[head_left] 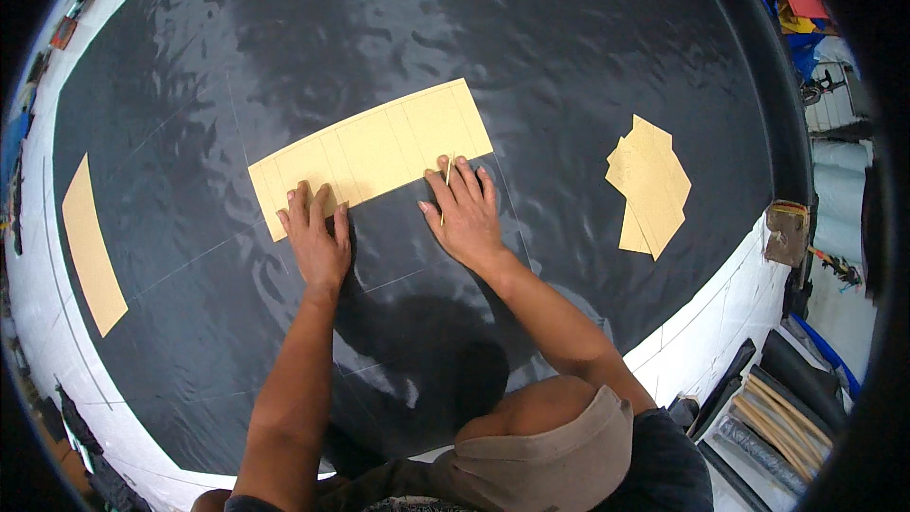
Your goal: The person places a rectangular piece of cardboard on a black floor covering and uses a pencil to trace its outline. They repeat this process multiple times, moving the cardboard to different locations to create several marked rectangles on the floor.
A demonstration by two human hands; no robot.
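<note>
A long tan card template (379, 137), ruled with several thin lines, lies slanted on a sheet of shiny black material (569, 28). My left hand (319, 232) rests on its lower left part, fingers spread and holding nothing. My right hand (466, 213) presses fingertips on its lower edge, toward the right end. A thin, yellowish pencil-like stick (447, 175) is held between the fingers of that hand; its exact kind cannot be made out. Faint pale lines run across the black sheet around the template.
A narrow tan card piece (92, 251) lies at the far left of the sheet. Overlapping tan card pieces (652, 185) lie to the right. White table surface (682, 346) shows past the sheet's edge. Rolls and rods (782, 427) stand at the lower right.
</note>
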